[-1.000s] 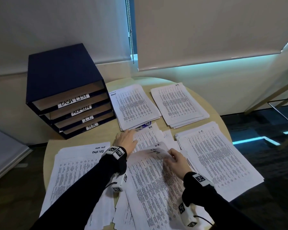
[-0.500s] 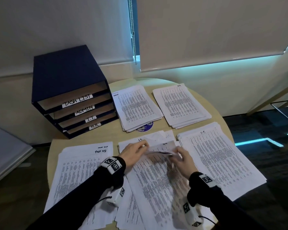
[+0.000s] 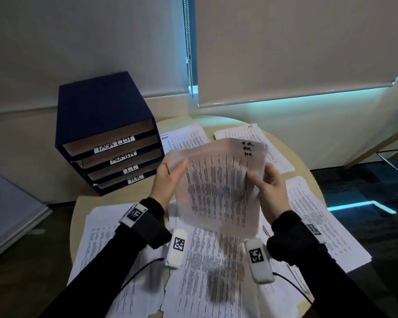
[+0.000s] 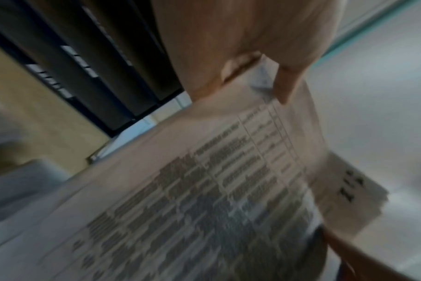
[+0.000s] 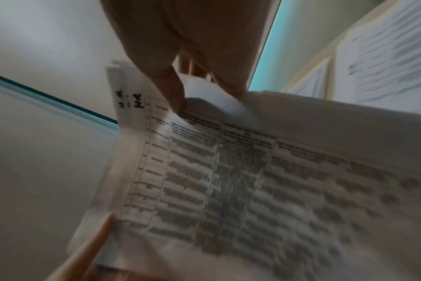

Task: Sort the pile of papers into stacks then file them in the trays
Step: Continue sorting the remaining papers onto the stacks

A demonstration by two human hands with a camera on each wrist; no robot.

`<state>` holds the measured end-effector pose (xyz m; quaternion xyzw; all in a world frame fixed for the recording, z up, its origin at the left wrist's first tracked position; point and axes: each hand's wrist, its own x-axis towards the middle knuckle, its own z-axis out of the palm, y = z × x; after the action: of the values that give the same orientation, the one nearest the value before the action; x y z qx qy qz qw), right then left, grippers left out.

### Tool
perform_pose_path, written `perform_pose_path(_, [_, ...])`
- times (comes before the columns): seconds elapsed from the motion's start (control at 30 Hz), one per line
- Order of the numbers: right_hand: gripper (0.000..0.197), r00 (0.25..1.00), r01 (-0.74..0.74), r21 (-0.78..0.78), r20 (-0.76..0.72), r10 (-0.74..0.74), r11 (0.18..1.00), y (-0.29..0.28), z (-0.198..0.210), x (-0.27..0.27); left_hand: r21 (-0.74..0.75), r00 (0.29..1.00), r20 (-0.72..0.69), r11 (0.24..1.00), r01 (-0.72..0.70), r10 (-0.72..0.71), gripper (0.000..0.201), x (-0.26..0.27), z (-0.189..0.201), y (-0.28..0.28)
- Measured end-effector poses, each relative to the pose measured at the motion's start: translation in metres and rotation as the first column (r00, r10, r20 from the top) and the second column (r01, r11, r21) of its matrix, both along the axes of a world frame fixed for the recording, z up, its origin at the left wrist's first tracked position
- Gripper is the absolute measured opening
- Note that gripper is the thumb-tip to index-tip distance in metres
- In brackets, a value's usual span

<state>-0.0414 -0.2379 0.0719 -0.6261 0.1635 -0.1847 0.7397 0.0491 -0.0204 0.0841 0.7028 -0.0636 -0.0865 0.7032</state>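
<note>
Both hands hold a thin bundle of printed sheets point(image 3: 218, 180) up in the air over the round table point(image 3: 83, 207). My left hand point(image 3: 178, 166) pinches its left edge and my right hand point(image 3: 254, 177) pinches its right edge. Handwritten marks sit at the bundle's top right corner. In the left wrist view the thumb of the left hand point(image 4: 252, 76) presses on the sheets point(image 4: 204, 190). The right wrist view shows the right hand point(image 5: 192, 95) pinching the sheets point(image 5: 252, 180). The loose middle pile point(image 3: 211, 271) lies below. A blue tray unit point(image 3: 97, 111), labelled TASK LIST, ADMIN, I.T. and H.R., stands at the back left.
Sorted stacks lie around the table: one at the near left point(image 3: 106, 237), one behind by the trays point(image 3: 184, 138), one at the back right point(image 3: 278, 161), one at the right point(image 3: 319, 226). A blind cord point(image 3: 188, 42) hangs behind. Dark floor lies to the right.
Both hands were down on the middle pile, gathering its top sheets. They have now lifted that bundle off the pile and hold it upright, with the view tilted closer.
</note>
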Motion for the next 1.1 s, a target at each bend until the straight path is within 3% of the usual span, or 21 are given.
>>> perform_pose_path(0.07, [0.014,1.000,-0.016,-0.004,0.017,0.016,1.000,0.011,0.007,-0.001,-0.002,0.987,0.089,0.991,-0.132,0.132,0.044,-0.009,0.005,-0.008])
perform_pose_path(0.13, [0.018,0.999,-0.042,-0.011,0.022,0.043,0.999,0.021,0.004,-0.004,-0.056,0.959,0.181,0.976,-0.210,0.217,0.028,-0.025,0.009,-0.015])
perform_pose_path(0.2, [0.018,0.998,-0.066,-0.020,0.000,0.066,0.998,0.031,-0.003,-0.007,-0.060,0.943,0.221,0.968,-0.242,0.249,0.027,-0.038,0.006,-0.019])
perform_pose_path(0.33, [0.028,0.998,-0.024,0.059,-0.053,0.027,0.998,0.032,-0.015,-0.004,-0.078,0.974,0.023,0.972,-0.224,0.226,0.029,-0.033,-0.021,-0.011])
perform_pose_path(0.47, [0.041,0.993,-0.028,0.100,-0.115,0.039,0.995,0.034,-0.021,0.009,-0.050,0.973,-0.137,0.979,-0.197,0.188,0.085,-0.006,-0.077,0.002])
perform_pose_path(0.53, [0.039,0.991,0.011,0.114,-0.135,0.005,0.993,0.034,-0.027,0.014,-0.022,0.965,-0.186,0.981,-0.192,0.185,0.094,0.000,-0.097,0.003])
perform_pose_path(0.67, [0.041,0.969,0.019,0.143,-0.245,0.017,0.989,0.035,-0.048,0.015,0.020,0.951,-0.226,0.977,-0.212,0.211,0.082,-0.017,-0.079,-0.005])
perform_pose_path(0.77, [0.050,0.946,0.029,0.126,-0.324,0.014,0.992,0.040,-0.067,0.016,0.127,0.932,-0.270,0.968,-0.217,0.244,0.089,-0.021,-0.094,-0.008])
perform_pose_path(0.8, [0.050,0.942,0.042,0.119,-0.334,0.000,0.992,0.041,-0.073,0.017,0.191,0.927,-0.273,0.959,-0.210,0.257,0.082,-0.022,-0.101,-0.008])
perform_pose_path(0.87, [0.038,0.938,0.057,0.081,-0.347,-0.026,0.995,0.041,-0.081,0.020,0.331,0.928,-0.259,0.927,-0.174,0.267,0.034,-0.023,-0.114,-0.006])
perform_pose_path(0.9, [0.029,0.936,0.048,0.058,-0.352,-0.025,0.997,0.041,-0.083,0.022,0.387,0.934,-0.243,0.909,-0.156,0.263,0.019,-0.024,-0.117,-0.007])
perform_pose_path(0.93, [0.025,0.937,0.026,0.038,-0.349,-0.011,0.999,0.040,-0.085,0.024,0.445,0.943,-0.228,0.887,-0.119,0.241,0.019,-0.024,-0.118,-0.008])
perform_pose_path(1.0, [0.024,0.933,-0.032,-0.026,-0.359,0.020,0.999,0.034,-0.087,0.031,0.536,0.953,-0.216,0.842,-0.066,0.212,0.044,-0.023,-0.117,-0.006])
perform_pose_path(1.1, [0.025,0.916,-0.147,-0.153,-0.394,0.076,0.977,0.019,-0.085,0.032,0.425,0.964,-0.206,0.903,-0.068,0.170,0.039,-0.011,-0.119,-0.001])
